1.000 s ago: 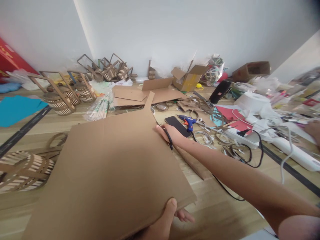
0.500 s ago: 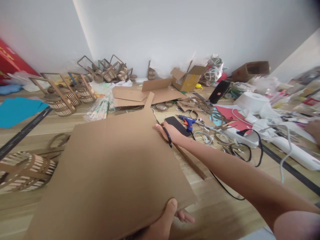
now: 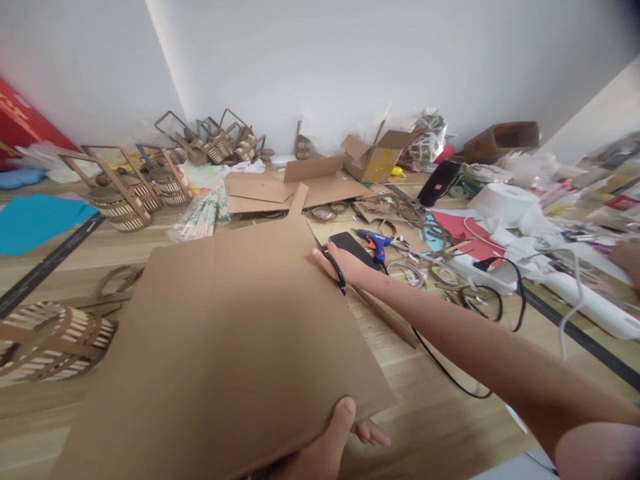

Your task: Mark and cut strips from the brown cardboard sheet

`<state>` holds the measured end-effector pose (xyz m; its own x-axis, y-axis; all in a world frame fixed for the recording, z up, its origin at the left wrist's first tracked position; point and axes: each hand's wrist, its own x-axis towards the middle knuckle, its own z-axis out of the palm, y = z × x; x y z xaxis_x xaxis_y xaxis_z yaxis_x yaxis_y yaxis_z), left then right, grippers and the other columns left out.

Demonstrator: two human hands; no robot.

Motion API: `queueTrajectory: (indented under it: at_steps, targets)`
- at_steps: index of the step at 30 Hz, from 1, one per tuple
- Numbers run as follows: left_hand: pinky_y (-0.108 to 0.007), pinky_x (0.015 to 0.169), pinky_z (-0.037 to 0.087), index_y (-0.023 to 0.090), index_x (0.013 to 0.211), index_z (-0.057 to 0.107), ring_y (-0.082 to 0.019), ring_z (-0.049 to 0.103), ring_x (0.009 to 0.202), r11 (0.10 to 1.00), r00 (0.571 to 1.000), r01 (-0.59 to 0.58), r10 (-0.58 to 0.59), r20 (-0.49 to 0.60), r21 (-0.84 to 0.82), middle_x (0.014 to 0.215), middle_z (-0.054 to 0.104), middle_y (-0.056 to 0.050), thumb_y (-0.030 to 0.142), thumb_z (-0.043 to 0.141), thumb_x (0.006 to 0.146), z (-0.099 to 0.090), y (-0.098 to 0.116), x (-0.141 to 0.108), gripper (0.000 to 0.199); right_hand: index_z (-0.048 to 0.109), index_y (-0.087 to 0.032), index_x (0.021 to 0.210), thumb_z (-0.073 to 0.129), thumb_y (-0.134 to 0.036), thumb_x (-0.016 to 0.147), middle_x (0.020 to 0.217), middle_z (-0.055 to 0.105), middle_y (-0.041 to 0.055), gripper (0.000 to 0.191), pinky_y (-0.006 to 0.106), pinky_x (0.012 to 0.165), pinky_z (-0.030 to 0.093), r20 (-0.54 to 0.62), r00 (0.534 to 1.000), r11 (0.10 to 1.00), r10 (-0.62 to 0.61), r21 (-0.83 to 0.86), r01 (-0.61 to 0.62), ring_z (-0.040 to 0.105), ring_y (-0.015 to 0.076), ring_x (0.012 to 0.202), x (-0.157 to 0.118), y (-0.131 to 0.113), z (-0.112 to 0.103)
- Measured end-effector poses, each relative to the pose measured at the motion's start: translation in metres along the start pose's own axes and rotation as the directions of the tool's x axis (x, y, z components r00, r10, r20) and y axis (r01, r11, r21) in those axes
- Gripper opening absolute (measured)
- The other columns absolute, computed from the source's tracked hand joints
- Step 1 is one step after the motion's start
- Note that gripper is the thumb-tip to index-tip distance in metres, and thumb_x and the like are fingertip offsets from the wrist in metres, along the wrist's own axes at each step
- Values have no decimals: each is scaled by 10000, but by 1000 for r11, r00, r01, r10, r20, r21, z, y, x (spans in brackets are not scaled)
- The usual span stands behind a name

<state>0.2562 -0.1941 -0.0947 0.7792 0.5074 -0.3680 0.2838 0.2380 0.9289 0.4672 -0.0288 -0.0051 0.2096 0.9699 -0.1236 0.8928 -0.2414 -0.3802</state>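
A large brown cardboard sheet (image 3: pixel 235 333) fills the middle and lower left, with a narrow strip sticking up from its far edge. My left hand (image 3: pixel 337 430) grips the near right edge, thumb on top and fingers beneath. At the sheet's far right edge, my right hand (image 3: pixel 341 265) is closed around the black handle of what look like scissors (image 3: pixel 339 275). Their blades are hidden. A thin brown strip (image 3: pixel 387 320) lies under my right forearm.
A black phone (image 3: pixel 350 245) and a blue glue gun (image 3: pixel 375 245) lie beyond my right hand. Woven baskets (image 3: pixel 120 207) stand at left, an open box (image 3: pixel 380 157) at the back. Coiled strips, cables and paper crowd the right. Another person's hand (image 3: pixel 625 257) shows at the right edge.
The far part of the cardboard has shifted slightly right. My right hand and the black handle have moved a little, and the handle looks more closed. My left hand keeps its grip.
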Motion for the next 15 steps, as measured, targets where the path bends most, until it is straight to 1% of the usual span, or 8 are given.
queueTrajectory:
  at_steps: [4, 7, 11, 15]
  targets:
    - [-385, 1191, 340, 256, 770, 692, -222, 656, 1114, 995, 997, 74, -76, -31, -73, 1037, 784, 24, 632, 261, 999, -1, 13, -5, 615, 601, -125, 1194, 383, -564, 1029, 1058, 754, 186, 516, 324, 834, 507, 2, 1000, 1000, -8, -20, 8, 711, 288, 1028, 4, 3, 2]
    - [-370, 1181, 347, 259, 743, 677, -217, 662, 1094, 995, 997, 66, -69, -39, -74, 1028, 788, 25, 637, 282, 995, -2, 21, -8, 602, 608, -121, 1172, 380, -532, 1037, 1041, 752, 188, 489, 324, 817, 505, -6, 1000, 1000, -17, -21, 17, 711, 293, 1016, 6, 5, 3]
    - [-371, 1184, 333, 254, 729, 655, -211, 670, 1072, 998, 998, 39, -41, -51, -47, 1011, 793, 21, 636, 300, 995, -4, 25, -9, 586, 634, -141, 1107, 363, -461, 1055, 992, 757, 158, 423, 304, 792, 497, -21, 999, 999, -34, -5, 34, 712, 270, 969, 7, 4, 4]
    - [-372, 1185, 335, 250, 716, 628, -218, 674, 1077, 992, 998, 42, -47, -37, -119, 1003, 792, 9, 661, 312, 979, -2, 23, -8, 581, 646, -147, 1042, 372, -434, 1056, 978, 757, 150, 397, 287, 769, 486, -36, 999, 999, -34, 4, 34, 710, 256, 931, 3, 0, 4]
